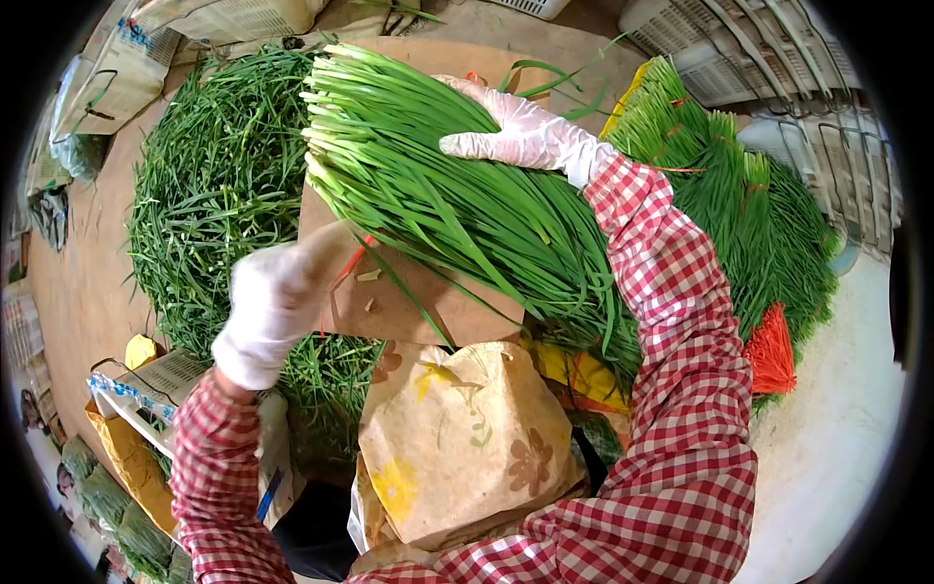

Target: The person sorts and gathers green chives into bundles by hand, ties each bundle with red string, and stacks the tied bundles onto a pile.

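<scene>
A large bunch of garlic chives lies slantwise on a brown board, pale cut ends at upper left. My right hand, in a whitish thin glove, holds it, thumb across the leaves and fingers over the far edge. My left hand, in a white glove, is beside the near side of the bunch, smeared by motion. A red tie strip runs beside its fingertips; whether they grip it is unclear. A bit of red also shows by my right fingers.
Loose greens are heaped at left. Tied chive bunches stand at right, with red strips by them. Plastic crates line the upper right. A patterned cloth covers my lap. A crate sits lower left.
</scene>
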Motion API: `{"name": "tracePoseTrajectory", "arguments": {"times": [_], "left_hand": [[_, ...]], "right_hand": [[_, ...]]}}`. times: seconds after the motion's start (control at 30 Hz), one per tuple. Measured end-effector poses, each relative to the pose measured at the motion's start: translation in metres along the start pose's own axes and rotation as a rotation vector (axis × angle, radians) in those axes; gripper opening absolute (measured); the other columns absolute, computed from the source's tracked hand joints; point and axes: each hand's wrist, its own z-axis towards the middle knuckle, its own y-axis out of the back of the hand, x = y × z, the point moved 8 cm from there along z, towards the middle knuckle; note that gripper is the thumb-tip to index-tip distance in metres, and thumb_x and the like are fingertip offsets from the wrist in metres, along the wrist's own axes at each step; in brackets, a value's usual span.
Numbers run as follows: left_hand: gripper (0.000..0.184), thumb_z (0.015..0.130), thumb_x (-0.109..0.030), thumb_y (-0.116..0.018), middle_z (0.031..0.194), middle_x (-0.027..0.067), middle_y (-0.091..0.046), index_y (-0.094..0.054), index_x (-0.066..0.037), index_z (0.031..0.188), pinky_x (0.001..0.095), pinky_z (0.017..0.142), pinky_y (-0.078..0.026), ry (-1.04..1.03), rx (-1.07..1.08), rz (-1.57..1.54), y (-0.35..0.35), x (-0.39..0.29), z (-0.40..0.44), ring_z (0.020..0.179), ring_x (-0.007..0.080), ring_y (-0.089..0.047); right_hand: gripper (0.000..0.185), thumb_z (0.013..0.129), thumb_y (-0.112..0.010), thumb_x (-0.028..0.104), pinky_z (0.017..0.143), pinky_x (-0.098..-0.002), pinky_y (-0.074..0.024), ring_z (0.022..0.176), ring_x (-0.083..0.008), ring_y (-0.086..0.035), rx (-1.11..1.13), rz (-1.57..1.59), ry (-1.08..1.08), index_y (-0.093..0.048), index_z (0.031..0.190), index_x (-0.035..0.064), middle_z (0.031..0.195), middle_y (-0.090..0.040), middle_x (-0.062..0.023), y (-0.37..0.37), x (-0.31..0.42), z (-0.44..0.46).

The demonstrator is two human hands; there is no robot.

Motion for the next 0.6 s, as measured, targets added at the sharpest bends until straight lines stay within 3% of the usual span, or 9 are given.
{"name": "tracePoseTrajectory", "arguments": {"times": [0.1, 0.2, 0.23, 0.3, 0.33, 0.4, 0.43, 0.5, 0.6], "left_hand": [[0.076, 0.066, 0.0, -0.062, 0.057, 0.0011, -0.047, -0.041, -0.013, 0.138, 0.0305, 0.045, -0.043, -0.169, 0.327, 0.392, -0.05, -0.046, 0.036, 0.05, 0.0169, -0.051], [0.074, 0.069, -0.003, -0.059, 0.064, 0.0009, -0.048, -0.039, -0.015, 0.139, 0.0292, 0.048, -0.042, -0.236, 0.37, 0.404, -0.073, -0.051, 0.053, 0.057, 0.0146, -0.051], [0.067, 0.069, -0.007, -0.062, 0.064, 0.0006, -0.047, -0.045, -0.014, 0.134, 0.03, 0.049, -0.042, -0.25, 0.309, 0.576, -0.071, -0.055, 0.052, 0.058, 0.0153, -0.051], [0.036, 0.078, -0.016, -0.064, 0.056, 0.0033, -0.044, -0.06, -0.014, 0.114, 0.0348, 0.047, -0.043, -0.245, 0.241, 0.496, -0.06, -0.054, 0.052, 0.049, 0.0213, -0.048], [0.036, 0.078, -0.016, -0.064, 0.056, 0.0033, -0.044, -0.06, -0.014, 0.114, 0.0348, 0.047, -0.043, -0.247, 0.243, 0.498, -0.054, -0.054, 0.051, 0.049, 0.0213, -0.048], [0.03, 0.075, -0.012, -0.066, 0.062, 0.0038, -0.049, -0.06, -0.011, 0.104, 0.0355, 0.053, -0.044, -0.15, 0.134, 0.217, -0.025, -0.055, 0.049, 0.057, 0.0225, -0.052], [0.03, 0.075, -0.012, -0.066, 0.062, 0.0038, -0.049, -0.06, -0.011, 0.104, 0.0355, 0.053, -0.044, -0.149, 0.14, 0.226, -0.023, -0.052, 0.045, 0.057, 0.0225, -0.052], [0.048, 0.063, -0.009, -0.065, 0.071, 0.0022, -0.051, -0.054, -0.01, 0.11, 0.0323, 0.052, -0.044, -0.216, 0.021, 0.208, -0.013, -0.052, 0.033, 0.065, 0.0214, -0.055], [0.047, 0.066, -0.007, -0.064, 0.074, 0.0029, -0.057, -0.054, -0.009, 0.111, 0.034, 0.054, -0.046, -0.148, 0.058, 0.171, -0.012, -0.041, 0.019, 0.068, 0.023, -0.057]], "right_hand": [[0.086, 0.08, -0.064, 0.054, 0.107, -0.0343, -0.0292, 0.128, -0.0249, -0.039, -0.022, -0.034, -0.006, -0.027, 0.143, 0.0087, 0.136, -0.044, -0.014, 0.002, -0.008, 0.003], [0.088, 0.078, -0.065, 0.055, 0.105, -0.0348, -0.0322, 0.126, -0.0259, -0.042, -0.037, -0.082, 0.009, -0.027, 0.143, 0.0085, 0.135, -0.045, -0.0148, 0.005, -0.002, 0.0], [0.088, 0.078, -0.065, 0.055, 0.105, -0.0348, -0.0322, 0.126, -0.0259, -0.042, -0.039, -0.08, -0.001, -0.027, 0.143, 0.0085, 0.135, -0.045, -0.0148, 0.005, -0.004, -0.001], [0.089, 0.078, -0.064, 0.057, 0.105, -0.0345, -0.0321, 0.127, -0.0261, -0.041, -0.029, -0.038, 0.015, -0.028, 0.142, 0.0085, 0.135, -0.045, -0.0149, 0.003, -0.004, 0.001], [0.098, 0.071, -0.064, 0.065, 0.104, -0.0351, -0.035, 0.123, -0.0314, -0.046, -0.056, -0.014, 0.033, -0.028, 0.142, 0.0077, 0.133, -0.047, -0.0196, 0.005, -0.004, 0.002], [0.097, 0.072, -0.065, 0.064, 0.103, -0.035, -0.0354, 0.122, -0.0313, -0.046, -0.068, -0.044, 0.026, -0.029, 0.142, 0.0076, 0.133, -0.047, -0.0197, 0.006, -0.001, 0.0], [0.096, 0.072, -0.065, 0.063, 0.103, -0.0349, -0.0357, 0.122, -0.0312, -0.047, -0.081, -0.072, 0.017, -0.029, 0.142, 0.0076, 0.132, -0.048, -0.0198, 0.007, 0.0, -0.001], [0.095, 0.072, -0.065, 0.061, 0.103, -0.0351, -0.0361, 0.122, -0.031, -0.047, -0.082, -0.057, 0.029, -0.029, 0.142, 0.0072, 0.132, -0.048, -0.02, 0.009, 0.008, -0.005], [0.092, 0.075, -0.065, 0.058, 0.1, -0.0371, -0.0386, 0.119, -0.0332, -0.049, -0.164, -0.222, 0.047, -0.029, 0.141, 0.0055, 0.128, -0.051, -0.022, 0.005, 0.007, -0.003]]}}
